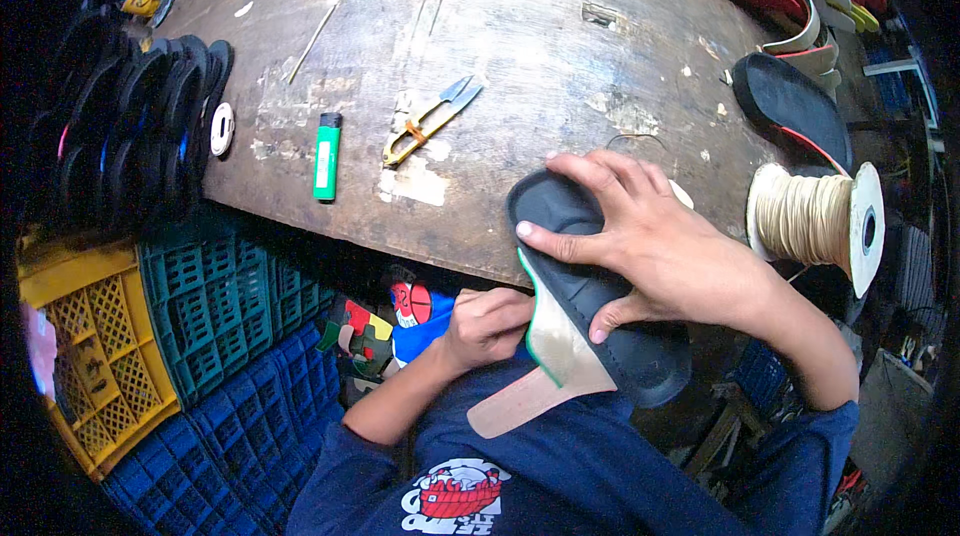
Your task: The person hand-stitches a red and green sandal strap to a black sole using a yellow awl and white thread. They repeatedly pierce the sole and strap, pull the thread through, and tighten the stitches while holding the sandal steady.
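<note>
A black sandal (575, 281) is held tilted at the table's near edge, with a beige strap (570, 346) edged in green along its left side. The strap's pinkish-beige end hangs loose toward my shirt. My right hand (640, 241) grips the sandal from the right, its fingers spread over the footbed and round its far end. Beside the strap's green edge, my left hand (488, 326) is closed with fingertips pinched together; what they hold, if anything, is hidden. Thread snips (432, 124) and a green lighter (326, 158) lie farther off on the table.
On the right stands a spool of cream cord (805, 216), with a black sole (795, 111) behind it. Stacked black soles (140, 126) line the table's left side. Blue crates (225, 436) and a yellow crate (95, 346) stand at lower left. A thin stick (312, 44) lies on the worn wooden table (520, 26).
</note>
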The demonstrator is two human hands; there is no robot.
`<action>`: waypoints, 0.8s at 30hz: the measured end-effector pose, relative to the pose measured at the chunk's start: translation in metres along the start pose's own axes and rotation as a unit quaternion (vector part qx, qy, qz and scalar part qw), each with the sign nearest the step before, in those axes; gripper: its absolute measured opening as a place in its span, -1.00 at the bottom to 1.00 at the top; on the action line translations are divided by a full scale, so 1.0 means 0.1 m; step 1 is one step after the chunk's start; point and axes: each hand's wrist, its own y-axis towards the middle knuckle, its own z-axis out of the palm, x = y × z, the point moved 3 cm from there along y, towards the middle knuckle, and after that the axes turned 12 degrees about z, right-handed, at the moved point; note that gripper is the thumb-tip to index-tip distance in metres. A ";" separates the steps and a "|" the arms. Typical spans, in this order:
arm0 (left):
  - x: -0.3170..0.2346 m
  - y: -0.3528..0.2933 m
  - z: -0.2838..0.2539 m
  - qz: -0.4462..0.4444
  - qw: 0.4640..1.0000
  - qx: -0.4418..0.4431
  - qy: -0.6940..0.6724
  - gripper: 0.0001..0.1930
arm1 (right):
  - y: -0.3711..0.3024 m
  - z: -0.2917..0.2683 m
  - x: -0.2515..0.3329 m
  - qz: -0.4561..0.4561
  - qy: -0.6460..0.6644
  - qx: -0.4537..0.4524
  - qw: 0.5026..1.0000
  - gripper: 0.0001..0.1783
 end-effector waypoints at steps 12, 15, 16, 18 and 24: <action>-0.03 -0.06 -0.05 -0.151 0.977 0.019 -0.148 -0.74 | 0.02 0.08 -0.06 -0.011 0.023 -0.019 0.999 0.05; -0.10 0.03 -0.11 -0.150 0.979 0.042 -0.135 -0.69 | 0.01 0.10 -0.06 -0.010 0.029 -0.017 0.999 0.06; -0.12 0.06 -0.12 -0.148 0.982 0.060 -0.102 -0.68 | 0.01 0.09 -0.06 -0.015 0.041 -0.034 0.998 0.06; -0.21 0.11 -0.11 -0.164 0.981 0.096 -0.036 -0.65 | 0.02 0.09 -0.07 -0.009 0.031 -0.017 0.999 0.08; -0.44 0.22 0.04 -0.194 0.980 0.037 -0.007 -0.63 | 0.14 -0.08 -0.23 -0.087 0.030 -0.006 0.996 0.04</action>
